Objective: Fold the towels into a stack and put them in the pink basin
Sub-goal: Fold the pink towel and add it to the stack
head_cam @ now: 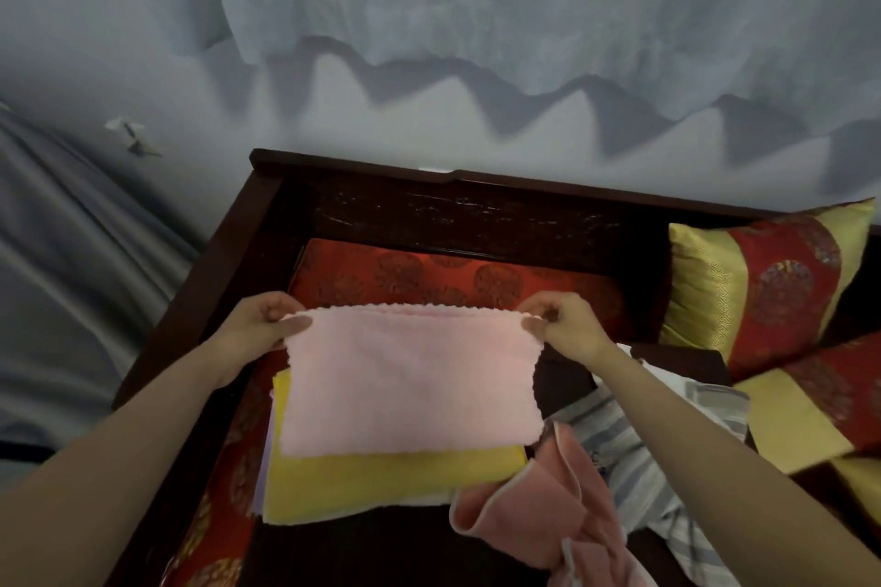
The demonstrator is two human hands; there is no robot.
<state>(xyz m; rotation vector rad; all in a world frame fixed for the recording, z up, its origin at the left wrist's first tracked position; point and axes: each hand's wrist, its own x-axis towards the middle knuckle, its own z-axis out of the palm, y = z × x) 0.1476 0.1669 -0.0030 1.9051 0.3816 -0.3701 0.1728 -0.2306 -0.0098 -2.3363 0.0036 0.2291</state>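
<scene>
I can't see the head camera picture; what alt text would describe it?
Two bare hands, the left hand and right hand, pinch the top corners of a light pink towel held over a folded yellow towel on a red patterned cushion. A darker pink towel and a striped cloth lie unfolded at right.

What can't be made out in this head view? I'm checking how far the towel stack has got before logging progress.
- Pink basin: nowhere in frame.
- Stack count: the pale pink towel, held by the left hand and right hand, covers most of the yellow towel; only a lilac edge shows beneath.
- Salmon towel and striped cloth: cut by the bottom edge and the right forearm.
</scene>
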